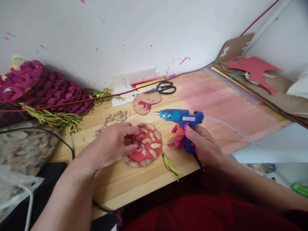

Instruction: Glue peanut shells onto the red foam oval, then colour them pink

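Observation:
A red disc (137,156) lies on the wooden table, with several peanuts (153,152) set across its face. Over the disc's left part is my left hand (115,141), thumb and forefinger closed around a peanut (137,138) that they partly hide. My right hand (204,142) grips a blue hot glue gun (176,116) with an orange trigger. Its metal nozzle points left, above the table and apart from the disc. A yellow-green yarn tassel (170,166) hangs from the disc's right edge onto the wood.
Loose peanuts (117,114) lie behind my left hand, and a bag of them (26,150) is at left. Black-handled scissors (166,87) and a brown cardboard shape (141,104) lie farther back. A purple peanut-covered piece (55,86) leans at the wall. Red cardboard (257,70) sits right.

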A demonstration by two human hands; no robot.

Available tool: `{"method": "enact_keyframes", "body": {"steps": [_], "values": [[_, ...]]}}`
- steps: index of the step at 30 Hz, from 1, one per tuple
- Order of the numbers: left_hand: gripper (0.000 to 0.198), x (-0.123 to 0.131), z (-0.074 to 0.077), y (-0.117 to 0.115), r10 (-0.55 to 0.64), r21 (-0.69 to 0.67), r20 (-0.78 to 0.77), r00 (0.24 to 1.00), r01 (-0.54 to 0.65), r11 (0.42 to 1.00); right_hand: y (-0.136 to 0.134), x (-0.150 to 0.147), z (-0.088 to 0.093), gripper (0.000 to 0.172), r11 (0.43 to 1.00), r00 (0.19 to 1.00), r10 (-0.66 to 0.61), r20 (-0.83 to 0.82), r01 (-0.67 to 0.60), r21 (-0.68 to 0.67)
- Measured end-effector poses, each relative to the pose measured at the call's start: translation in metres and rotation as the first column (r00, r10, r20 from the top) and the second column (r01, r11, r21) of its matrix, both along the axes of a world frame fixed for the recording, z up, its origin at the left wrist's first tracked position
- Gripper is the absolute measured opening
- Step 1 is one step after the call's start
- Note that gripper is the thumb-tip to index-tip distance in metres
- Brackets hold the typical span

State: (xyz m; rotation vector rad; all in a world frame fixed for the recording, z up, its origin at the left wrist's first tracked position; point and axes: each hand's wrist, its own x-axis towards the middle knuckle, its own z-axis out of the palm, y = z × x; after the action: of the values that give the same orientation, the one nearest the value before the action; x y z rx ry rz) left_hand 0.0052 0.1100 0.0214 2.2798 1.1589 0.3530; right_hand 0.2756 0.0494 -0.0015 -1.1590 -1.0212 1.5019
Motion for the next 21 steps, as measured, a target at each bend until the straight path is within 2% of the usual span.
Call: {"method": "enact_keyframes", "body": {"steps": [6, 9, 16, 21], "values": [[0.007, 0.000, -0.006, -0.003, 0.004, -0.057, -0.007, 1.000, -0.004, 0.998, 0.000, 0.000, 0.000, 0.040, 1.000, 1.000, 0.004, 0.024, -0.004, 0.003], [0.008, 0.001, -0.007, -0.006, 0.006, -0.048, -0.023, 1.000, -0.007, 0.999, 0.000, -0.001, 0.002, 0.037, 0.999, 0.997, 0.018, 0.070, -0.020, 0.035], [0.004, 0.010, -0.003, -0.011, -0.001, -0.033, -0.081, 0.997, -0.001, 0.999, -0.005, -0.004, 0.008, 0.034, 0.998, 0.974, 0.038, 0.223, -0.049, 0.047], [0.008, 0.010, -0.002, -0.013, 0.004, -0.067, -0.035, 0.999, -0.006, 0.998, -0.001, -0.009, 0.008, 0.034, 0.999, 0.977, 0.016, 0.211, -0.026, 0.047]]}}
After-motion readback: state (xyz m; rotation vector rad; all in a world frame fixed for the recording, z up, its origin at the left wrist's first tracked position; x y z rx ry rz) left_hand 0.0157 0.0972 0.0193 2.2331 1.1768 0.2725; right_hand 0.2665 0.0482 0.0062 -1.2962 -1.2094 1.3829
